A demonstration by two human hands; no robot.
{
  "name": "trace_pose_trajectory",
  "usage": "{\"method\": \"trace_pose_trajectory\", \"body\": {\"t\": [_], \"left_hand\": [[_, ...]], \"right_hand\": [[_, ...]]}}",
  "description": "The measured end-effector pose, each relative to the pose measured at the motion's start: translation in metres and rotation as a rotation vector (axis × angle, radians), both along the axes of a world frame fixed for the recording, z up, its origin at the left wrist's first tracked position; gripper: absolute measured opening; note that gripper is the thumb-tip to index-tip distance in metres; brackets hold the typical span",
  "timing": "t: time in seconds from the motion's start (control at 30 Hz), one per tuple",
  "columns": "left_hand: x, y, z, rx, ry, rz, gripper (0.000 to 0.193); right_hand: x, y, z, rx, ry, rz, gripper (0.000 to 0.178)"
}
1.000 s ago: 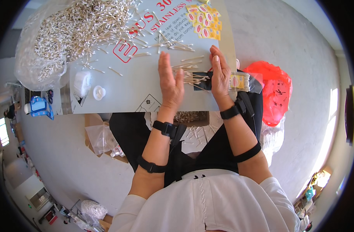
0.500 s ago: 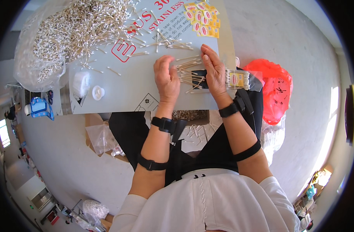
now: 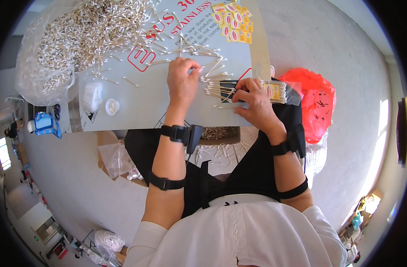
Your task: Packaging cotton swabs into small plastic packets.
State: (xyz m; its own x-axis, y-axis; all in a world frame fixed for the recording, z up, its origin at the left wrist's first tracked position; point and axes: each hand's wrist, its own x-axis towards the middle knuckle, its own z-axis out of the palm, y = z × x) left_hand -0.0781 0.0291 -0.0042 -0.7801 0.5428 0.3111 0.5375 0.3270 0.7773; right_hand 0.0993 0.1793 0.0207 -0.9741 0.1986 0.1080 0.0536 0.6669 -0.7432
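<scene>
Above the loose cotton swabs on the table is my left hand, its thumb and forefinger closed together near the swabs' left ends. Whatever the pinch holds is hidden. My right hand is over a small row of swabs lying across a dark strip. Its fingers are bent, with the thumb spread from the forefinger, and they cover the row's right end. Just right of that hand lies a clear packet of swabs with a yellow label, at the table's right edge.
A large heap of swabs spills from a clear bag at the far left. Yellow labels lie at the far right. Near the left edge are a white round cap and a white container. A red bag stands beside the table.
My left hand has shifted left and slightly away from me, its fingers now pinched. My right hand has turned from upright and flat to bent-fingered over the swabs, moving nearer me.
</scene>
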Motion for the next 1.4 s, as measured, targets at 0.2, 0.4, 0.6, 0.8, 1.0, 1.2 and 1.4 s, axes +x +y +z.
{"method": "trace_pose_trajectory", "body": {"t": [0.2, 0.4, 0.6, 0.8, 1.0, 1.2, 1.4], "left_hand": [[-0.018, 0.014, -0.004, -0.245, 0.277, -0.002, 0.014], [0.001, 0.02, 0.003, -0.245, 0.236, -0.065, 0.014], [0.011, 0.014, 0.007, -0.307, 0.196, -0.159, 0.014], [0.017, -0.001, 0.004, -0.147, 0.162, -0.05, 0.014], [0.028, -0.02, -0.008, -0.131, 0.064, 0.018, 0.017], [0.036, -0.023, -0.003, 0.043, -0.114, 0.081, 0.02], [0.043, -0.039, -0.002, -0.1, 0.02, 0.008, 0.024]], "right_hand": [[-0.005, -0.009, -0.013, 0.111, 0.098, 0.002, 0.013], [-0.01, -0.017, -0.018, 0.101, 0.151, -0.007, 0.012], [-0.015, -0.019, -0.015, 0.037, 0.172, -0.082, 0.013], [-0.023, -0.003, -0.017, 0.076, 0.182, -0.096, 0.016], [-0.03, -0.002, -0.02, 0.2, 0.166, 0.027, 0.013], [-0.026, -0.001, -0.008, -0.01, 0.273, -0.097, 0.011], [0.003, -0.02, 0.007, 0.06, 0.156, 0.023, 0.011]]}}
